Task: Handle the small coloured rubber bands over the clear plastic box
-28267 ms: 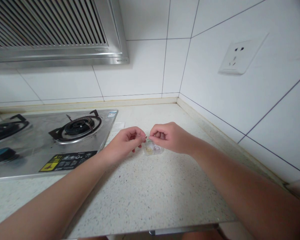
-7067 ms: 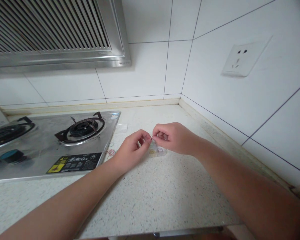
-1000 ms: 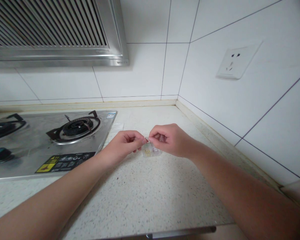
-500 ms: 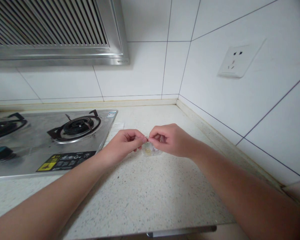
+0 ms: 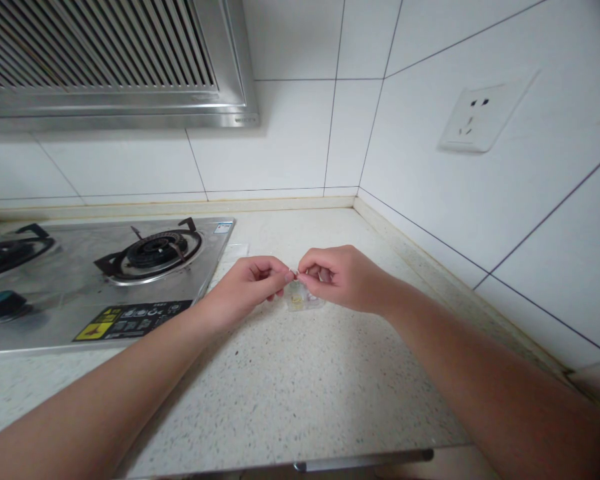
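My left hand (image 5: 254, 283) and my right hand (image 5: 337, 279) meet above the counter, thumbs and forefingers pinched close together. Between the fingertips shows a tiny whitish piece (image 5: 295, 272), too small to name; both hands seem to grip it. Just below them a small clear plastic box (image 5: 304, 304) lies on the speckled counter (image 5: 290, 373), with small yellow and pinkish bits inside. My fingers hide the far part of the box. Behind my left hand lies something clear and flat (image 5: 237, 251), partly covered.
To the left is a steel gas stove (image 5: 130, 287) with black burners and a dark knob (image 5: 4, 305). A range hood (image 5: 115, 117) hangs over it. Tiled walls meet at the back right, with a socket (image 5: 475, 117) on the right wall. A drawer handle (image 5: 365, 461) runs below the front edge.
The fingertips of my two hands have come very slightly apart, and a bit more of the box shows. Otherwise the hands hold their place; the view has shifted a little.
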`<state>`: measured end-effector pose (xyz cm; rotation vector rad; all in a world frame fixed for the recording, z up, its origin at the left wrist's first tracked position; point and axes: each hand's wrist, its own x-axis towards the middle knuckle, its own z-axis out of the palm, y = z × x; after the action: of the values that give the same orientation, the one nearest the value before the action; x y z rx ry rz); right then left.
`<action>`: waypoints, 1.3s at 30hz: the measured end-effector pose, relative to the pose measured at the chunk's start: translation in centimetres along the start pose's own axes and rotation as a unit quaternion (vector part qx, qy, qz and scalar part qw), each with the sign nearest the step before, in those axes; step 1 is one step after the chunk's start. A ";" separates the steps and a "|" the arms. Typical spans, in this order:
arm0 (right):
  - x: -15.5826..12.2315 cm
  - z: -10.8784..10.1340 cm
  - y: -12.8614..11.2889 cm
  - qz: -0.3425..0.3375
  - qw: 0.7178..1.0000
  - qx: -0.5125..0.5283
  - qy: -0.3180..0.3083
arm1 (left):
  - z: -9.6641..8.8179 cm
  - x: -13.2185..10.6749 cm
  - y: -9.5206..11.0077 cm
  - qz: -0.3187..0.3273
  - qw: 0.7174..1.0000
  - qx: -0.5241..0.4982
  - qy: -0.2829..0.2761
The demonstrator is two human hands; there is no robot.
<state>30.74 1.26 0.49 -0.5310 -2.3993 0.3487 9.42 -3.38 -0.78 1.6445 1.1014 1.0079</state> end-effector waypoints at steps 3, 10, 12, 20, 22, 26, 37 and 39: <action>-0.1 0.0 0.0 0.001 1.000 0.006 0.003 | 0.0 0.0 0.1 0.001 1.000 -0.002 0.001; -0.1 0.1 0.1 -0.002 1.000 0.001 0.018 | 0.0 0.0 0.0 0.005 1.000 -0.011 -0.002; -0.1 0.1 0.1 -0.002 1.000 -0.004 0.021 | 0.0 0.0 -0.1 0.005 1.000 -0.019 -0.002; -0.2 0.0 0.2 -0.017 0.999 -0.023 0.044 | -0.1 0.1 -0.4 0.001 0.999 -0.046 -0.011; -0.2 0.1 0.2 -0.022 0.998 -0.028 0.048 | -0.1 0.1 -0.5 0.004 0.999 -0.047 -0.019; -0.1 0.1 0.2 -0.028 0.997 -0.038 0.054 | -0.2 0.0 -0.5 0.012 0.998 -0.047 -0.030; -0.1 0.0 0.0 -0.053 0.996 -0.044 0.061 | -0.1 -0.1 -0.7 0.010 0.997 -0.066 -0.037; -0.1 0.0 0.0 -0.051 0.996 -0.043 0.058 | -0.1 -0.1 -0.7 0.012 0.997 -0.069 -0.038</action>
<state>30.81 1.22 0.43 -0.4526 -2.3262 0.1653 9.12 -3.27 -1.39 1.5739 0.9436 1.0066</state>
